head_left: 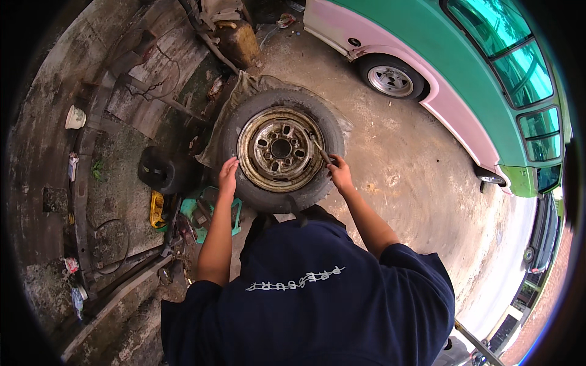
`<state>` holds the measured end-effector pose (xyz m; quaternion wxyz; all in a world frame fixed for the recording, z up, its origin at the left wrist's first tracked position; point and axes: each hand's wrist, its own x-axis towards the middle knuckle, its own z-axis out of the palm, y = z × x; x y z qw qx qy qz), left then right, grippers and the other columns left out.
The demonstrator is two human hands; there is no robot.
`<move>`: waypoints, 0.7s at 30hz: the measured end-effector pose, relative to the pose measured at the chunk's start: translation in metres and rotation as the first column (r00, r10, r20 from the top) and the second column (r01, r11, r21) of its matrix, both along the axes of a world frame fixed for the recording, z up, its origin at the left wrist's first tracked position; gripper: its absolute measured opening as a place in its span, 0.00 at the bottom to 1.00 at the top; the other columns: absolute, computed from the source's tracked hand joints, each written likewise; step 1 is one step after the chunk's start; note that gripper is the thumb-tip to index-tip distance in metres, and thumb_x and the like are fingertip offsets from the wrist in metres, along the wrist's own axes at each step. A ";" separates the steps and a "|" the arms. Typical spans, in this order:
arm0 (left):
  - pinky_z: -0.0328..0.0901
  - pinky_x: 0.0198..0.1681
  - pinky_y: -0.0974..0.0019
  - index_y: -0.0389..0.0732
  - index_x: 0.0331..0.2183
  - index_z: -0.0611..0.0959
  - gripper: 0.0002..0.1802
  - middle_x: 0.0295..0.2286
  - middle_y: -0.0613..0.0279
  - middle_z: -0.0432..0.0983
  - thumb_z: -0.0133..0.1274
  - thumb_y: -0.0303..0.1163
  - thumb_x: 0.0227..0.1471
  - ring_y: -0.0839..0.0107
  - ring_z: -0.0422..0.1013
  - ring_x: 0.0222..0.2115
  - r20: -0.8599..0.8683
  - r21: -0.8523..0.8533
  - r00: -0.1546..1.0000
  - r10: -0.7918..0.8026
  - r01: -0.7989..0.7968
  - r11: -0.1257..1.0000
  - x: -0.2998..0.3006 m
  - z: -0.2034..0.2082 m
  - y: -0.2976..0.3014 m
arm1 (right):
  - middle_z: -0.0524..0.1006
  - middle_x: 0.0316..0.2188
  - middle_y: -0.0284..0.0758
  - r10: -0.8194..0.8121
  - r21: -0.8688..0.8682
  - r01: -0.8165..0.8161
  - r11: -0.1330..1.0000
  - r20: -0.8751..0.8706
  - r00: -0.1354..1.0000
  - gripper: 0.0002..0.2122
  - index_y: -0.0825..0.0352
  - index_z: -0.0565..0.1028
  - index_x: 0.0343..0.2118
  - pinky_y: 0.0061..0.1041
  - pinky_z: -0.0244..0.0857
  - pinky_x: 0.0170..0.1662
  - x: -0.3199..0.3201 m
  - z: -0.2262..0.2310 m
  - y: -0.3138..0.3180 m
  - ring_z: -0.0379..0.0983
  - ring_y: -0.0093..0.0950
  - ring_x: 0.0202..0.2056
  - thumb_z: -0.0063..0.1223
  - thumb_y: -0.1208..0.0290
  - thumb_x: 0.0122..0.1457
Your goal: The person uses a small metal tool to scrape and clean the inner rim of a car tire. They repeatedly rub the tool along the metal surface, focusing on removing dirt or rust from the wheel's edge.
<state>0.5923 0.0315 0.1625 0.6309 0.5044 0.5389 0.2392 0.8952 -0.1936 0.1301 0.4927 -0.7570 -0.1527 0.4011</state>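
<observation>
A tyre (232, 131) lies flat in front of me, around a worn, rusty steel wheel rim (262, 163). My right hand (340, 174) is closed around a slim tool (321, 150) with a pale shaft; its exact kind is too small to make out. The tool's tip meets the right side of the rim near the tyre's inner edge. At the tyre's left side, my left hand (227, 175) has its fingers extended against or just beside the sidewall, with nothing seen in it. A dirty cloth (264, 82) spreads under the tyre.
A green and pink van (390, 30) stands to the right. Left of the tyre are a small black tyre (160, 169), a yellow object (157, 210) and a green plastic stool (237, 218). A yellowish can (239, 44) stands beyond, near the worn wall (131, 140).
</observation>
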 end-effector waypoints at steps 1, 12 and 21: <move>0.58 0.58 0.66 0.36 0.54 0.74 0.23 0.50 0.56 0.74 0.51 0.37 0.61 0.67 0.67 0.55 -0.020 -0.011 0.999 0.030 -0.030 0.999 0.002 -0.002 -0.007 | 0.78 0.33 0.36 0.012 -0.010 -0.011 1.000 0.022 1.000 0.21 0.65 0.70 0.55 0.23 0.65 0.26 0.007 -0.004 0.001 0.71 0.23 0.23 0.50 0.76 0.57; 0.59 0.58 0.67 0.32 0.53 0.73 0.22 0.50 0.54 0.73 0.51 0.34 0.61 0.66 0.68 0.53 -0.026 -0.054 0.998 0.062 -0.063 0.997 0.003 -0.026 -0.037 | 0.78 0.30 0.39 -0.053 0.003 0.053 0.999 0.123 0.991 0.21 0.66 0.72 0.54 0.26 0.66 0.26 0.036 -0.009 0.034 0.73 0.27 0.21 0.47 0.74 0.56; 0.58 0.59 0.60 0.37 0.53 0.74 0.24 0.53 0.49 0.70 0.54 0.35 0.57 0.54 0.65 0.55 -0.162 0.422 0.941 -0.296 0.337 0.842 -0.005 -0.087 0.003 | 0.77 0.44 0.49 0.676 -0.662 -0.268 0.700 0.491 0.550 0.20 0.58 0.70 0.57 0.42 0.71 0.46 0.019 0.016 0.054 0.76 0.48 0.44 0.44 0.69 0.60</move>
